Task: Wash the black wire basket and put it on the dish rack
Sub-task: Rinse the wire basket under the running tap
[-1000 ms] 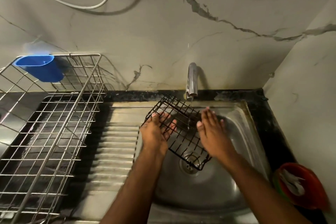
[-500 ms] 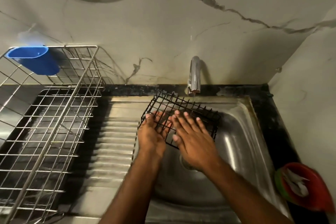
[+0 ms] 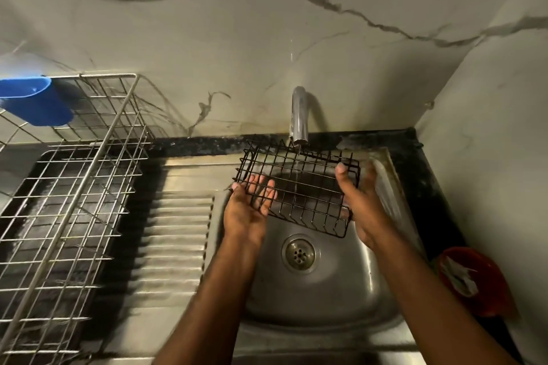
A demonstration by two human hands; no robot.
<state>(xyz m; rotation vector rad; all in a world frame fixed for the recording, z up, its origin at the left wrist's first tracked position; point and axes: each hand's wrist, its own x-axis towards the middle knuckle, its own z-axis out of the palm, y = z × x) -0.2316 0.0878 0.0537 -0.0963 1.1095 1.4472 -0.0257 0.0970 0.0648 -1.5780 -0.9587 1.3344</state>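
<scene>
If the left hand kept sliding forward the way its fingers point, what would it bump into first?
Probably the black wire basket itself: the left hand lies under its left edge, fingers aimed toward the back wall. Beyond the mesh comes the sink's back rim, though depth is unclear.

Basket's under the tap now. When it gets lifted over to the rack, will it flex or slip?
The black wire basket keeps its box shape between the left hand and right hand, so probably rigid. Open mesh suggests light weight. Running water wets it; thin wires may be slippery.
</scene>
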